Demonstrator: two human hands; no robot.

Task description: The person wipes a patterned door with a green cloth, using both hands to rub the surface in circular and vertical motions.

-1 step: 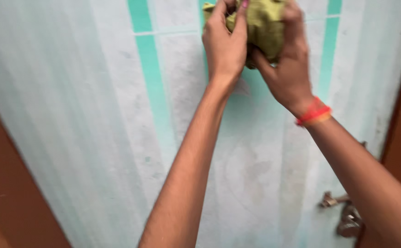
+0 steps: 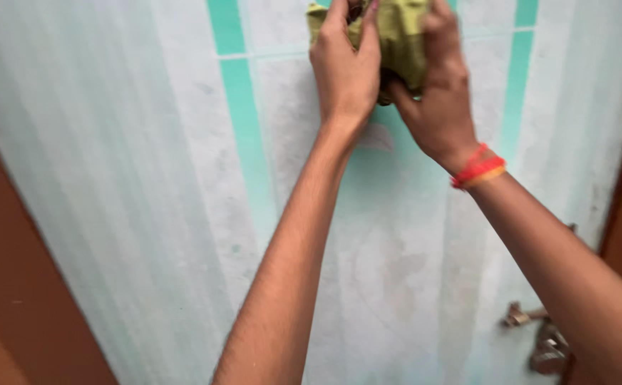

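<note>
Pale green door (image 2: 147,178) fills the view, brown wall at both edges. Left hand (image 2: 345,71) and right hand (image 2: 439,93) squeeze a green cloth (image 2: 402,36) up top. Metal latch (image 2: 539,335) sits low right.

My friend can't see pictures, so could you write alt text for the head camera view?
Two bare hands, the left hand and the right hand, bunch an olive-green cloth against a pale, teal-striped door. The right wrist wears a red-orange band; a metal latch sits at lower right.
</note>
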